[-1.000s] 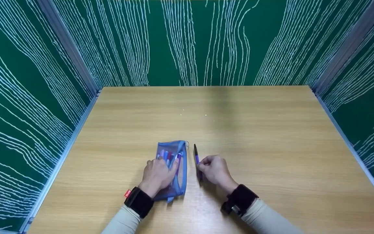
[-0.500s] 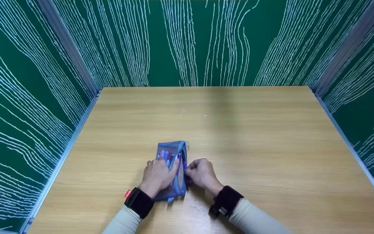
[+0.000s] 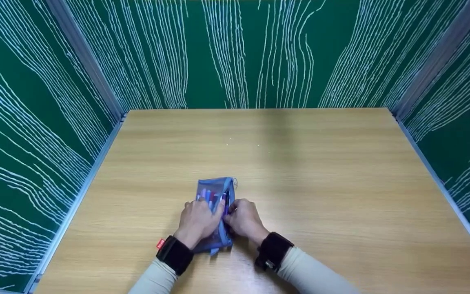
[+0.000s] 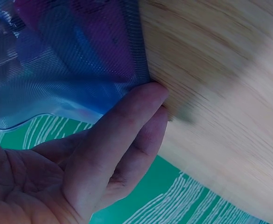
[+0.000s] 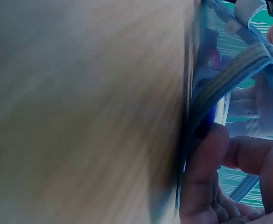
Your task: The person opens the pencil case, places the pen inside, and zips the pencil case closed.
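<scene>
A blue mesh pencil pouch (image 3: 214,185) with several coloured pens inside lies on the wooden table, its zipped side open toward the right. My left hand (image 3: 198,218) grips it from the left, thumb at the opening's edge. In the left wrist view its fingers (image 4: 115,128) bend at the pouch's border. At the opening, my right hand (image 3: 245,218) pinches a dark pen with a purple-blue part (image 5: 206,122), now mostly hidden by the pouch and fingers. The zipper band (image 5: 234,74) arches over that pen in the right wrist view.
The wooden table (image 3: 320,171) spreads around both hands, with a few tiny white specks (image 3: 258,145) farther back. Green panels (image 3: 251,53) with white wavy lines stand at the back and both sides. A black band (image 3: 276,249) wraps each wrist.
My right hand has moved left with the pen, from the table beside the pouch into its open side. The left hand and the pouch have stayed in place.
</scene>
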Available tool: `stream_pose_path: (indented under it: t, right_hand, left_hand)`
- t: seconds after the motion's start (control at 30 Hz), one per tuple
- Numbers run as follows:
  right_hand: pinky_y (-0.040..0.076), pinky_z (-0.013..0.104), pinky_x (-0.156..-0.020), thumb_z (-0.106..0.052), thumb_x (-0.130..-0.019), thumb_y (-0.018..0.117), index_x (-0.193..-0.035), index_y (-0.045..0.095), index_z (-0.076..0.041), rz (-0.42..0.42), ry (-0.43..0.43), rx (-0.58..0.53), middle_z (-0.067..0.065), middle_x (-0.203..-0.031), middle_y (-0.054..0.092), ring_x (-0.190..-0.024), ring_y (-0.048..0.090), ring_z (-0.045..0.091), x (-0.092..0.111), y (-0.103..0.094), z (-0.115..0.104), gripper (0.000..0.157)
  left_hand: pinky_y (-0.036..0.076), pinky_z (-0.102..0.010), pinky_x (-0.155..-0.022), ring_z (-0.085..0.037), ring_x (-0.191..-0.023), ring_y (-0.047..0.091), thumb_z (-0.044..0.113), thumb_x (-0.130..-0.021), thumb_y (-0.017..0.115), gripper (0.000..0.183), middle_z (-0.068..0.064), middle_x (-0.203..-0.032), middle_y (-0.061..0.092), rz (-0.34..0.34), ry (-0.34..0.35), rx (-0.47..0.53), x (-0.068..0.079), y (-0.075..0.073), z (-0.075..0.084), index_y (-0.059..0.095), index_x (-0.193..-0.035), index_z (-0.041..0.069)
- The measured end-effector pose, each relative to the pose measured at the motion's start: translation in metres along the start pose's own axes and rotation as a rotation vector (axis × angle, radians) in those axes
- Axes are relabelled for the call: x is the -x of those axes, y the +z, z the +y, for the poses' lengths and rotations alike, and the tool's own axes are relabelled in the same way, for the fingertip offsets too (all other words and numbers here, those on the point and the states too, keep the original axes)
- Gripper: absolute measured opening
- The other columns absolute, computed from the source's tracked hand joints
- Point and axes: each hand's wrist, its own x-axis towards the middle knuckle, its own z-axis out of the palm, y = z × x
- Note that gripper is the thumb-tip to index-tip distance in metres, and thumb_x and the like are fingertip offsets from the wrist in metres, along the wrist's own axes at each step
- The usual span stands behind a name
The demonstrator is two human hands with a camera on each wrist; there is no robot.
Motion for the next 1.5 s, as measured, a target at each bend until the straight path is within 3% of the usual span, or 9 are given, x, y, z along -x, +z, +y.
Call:
stream_pose_path:
  t: [0.2,0.3,0.7,0.87,1.03,1.27,1.5]
  right_hand:
    - [0.056,0.033,-0.063,-0.007,-0.075,0.075,-0.071,0.071,-0.01,0.079,-0.132,0.122,-0.001,-0.068,0.067,-0.064,0.061,0.014,-0.003,0.004,0.001,0.006]
    - [0.055,0.033,-0.06,-0.007,-0.075,0.074,-0.068,0.071,-0.011,0.074,-0.133,0.128,-0.001,-0.066,0.067,-0.062,0.061,0.014,-0.003,0.003,0.001,0.009]
    - [0.052,0.028,-0.053,-0.012,-0.082,0.078,-0.073,0.073,-0.008,0.066,-0.138,0.114,-0.002,-0.064,0.065,-0.057,0.06,0.011,-0.001,-0.004,0.0,0.011]
    - [0.052,0.028,-0.051,-0.011,-0.084,0.079,-0.084,0.073,-0.002,0.042,-0.097,0.071,0.0,-0.065,0.065,-0.054,0.061,0.011,0.002,-0.012,-0.001,0.011]
    - [0.053,0.027,-0.05,-0.011,-0.087,0.078,-0.098,0.072,0.005,0.042,-0.089,0.048,0.001,-0.063,0.068,-0.05,0.064,0.01,0.006,-0.022,0.0,0.021]
    - [0.054,0.027,-0.052,-0.01,-0.088,0.077,-0.109,0.069,0.008,0.057,-0.081,0.028,-0.001,-0.059,0.066,-0.049,0.065,0.011,0.012,-0.034,0.007,0.029]
    - [0.053,0.028,-0.053,-0.01,-0.088,0.076,-0.11,0.07,0.007,0.094,-0.073,0.034,-0.003,-0.063,0.066,-0.05,0.063,0.009,0.014,-0.045,0.017,0.028]
  left_hand:
    - [0.049,-0.046,-0.07,-0.036,-0.081,0.061,0.059,-0.102,0.043,0.063,-0.019,-0.089,0.068,0.052,0.017,0.004,0.0,0.001,-0.001,0.065,-0.08,0.004]
    - [0.049,-0.046,-0.071,-0.035,-0.081,0.06,0.059,-0.102,0.042,0.06,-0.017,-0.089,0.067,0.042,0.025,0.004,0.0,0.0,0.0,0.058,-0.07,0.01]
    - [0.047,-0.042,-0.069,-0.029,-0.074,0.055,0.06,-0.104,0.04,0.059,-0.011,-0.08,0.059,0.004,0.02,0.01,0.001,-0.001,0.0,0.055,-0.071,0.013]
    - [0.047,-0.041,-0.066,-0.028,-0.074,0.054,0.062,-0.103,0.041,0.059,-0.01,-0.078,0.057,-0.002,0.007,0.026,0.0,-0.001,0.0,0.055,-0.075,0.012]
    - [0.047,-0.042,-0.065,-0.03,-0.076,0.056,0.065,-0.1,0.044,0.061,-0.011,-0.078,0.059,0.001,-0.001,0.011,0.001,0.0,0.0,0.057,-0.076,0.01]
    - [0.047,-0.042,-0.064,-0.029,-0.074,0.056,0.067,-0.097,0.048,0.063,-0.01,-0.076,0.058,0.009,0.021,-0.033,0.001,0.001,0.004,0.051,-0.066,0.012]
    - [0.044,-0.038,-0.061,-0.025,-0.067,0.051,0.07,-0.096,0.049,0.066,-0.007,-0.069,0.052,-0.006,0.028,-0.041,0.0,0.003,0.01,0.048,-0.062,0.013]
